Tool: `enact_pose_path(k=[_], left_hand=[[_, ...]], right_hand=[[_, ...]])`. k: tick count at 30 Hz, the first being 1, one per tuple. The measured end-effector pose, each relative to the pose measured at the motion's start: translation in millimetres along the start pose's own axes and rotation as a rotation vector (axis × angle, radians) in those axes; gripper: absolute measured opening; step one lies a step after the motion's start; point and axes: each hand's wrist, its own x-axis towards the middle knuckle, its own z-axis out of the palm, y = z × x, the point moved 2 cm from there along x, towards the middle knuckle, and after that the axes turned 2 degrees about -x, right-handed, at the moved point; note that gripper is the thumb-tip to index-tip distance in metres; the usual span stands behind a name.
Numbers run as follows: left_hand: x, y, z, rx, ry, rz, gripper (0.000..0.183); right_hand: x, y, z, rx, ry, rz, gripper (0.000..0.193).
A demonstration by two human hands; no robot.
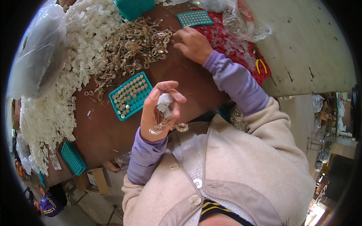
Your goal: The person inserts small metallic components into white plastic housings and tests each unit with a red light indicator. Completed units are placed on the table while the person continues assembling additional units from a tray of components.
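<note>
Both hands are busy on different sides of the brown table: from where I stand, the left hand is up in front of the chest, fingers curled around a white bundle with a few tan loops dangling below the palm, while the right hand is stretched far forward, its fingertips at the right edge of the heap of brown string loops. Whether those fingertips pinch a loop or merely touch the edge, I cannot tell. That meeting of fingertips and heap seems the relation that matters most. Running slantwise from upper right to lower left, the heap lies to the left of the right hand and ahead of the left hand, and the right is plainly the nearer of the two. Between the left hand and the heap sits a teal tray partly filled with beige discs, its long side slanting the same way; the raised fingers come just beside its right end in view.
</note>
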Motion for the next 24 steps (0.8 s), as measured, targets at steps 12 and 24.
enact_pose_path(k=[12,24], left_hand=[[8.3,-20.1,19.9,1.527,0.153,0.638,0.017],[-49.5,17.2,2.1,0.523,0.427,0.302,0.020]], right_hand=[[-100.4,-41.9,-48.3,1.024,-0.420,0.483,0.021],[-102.3,-126.4,-39.8,1.072,-0.152,0.179,0.029]])
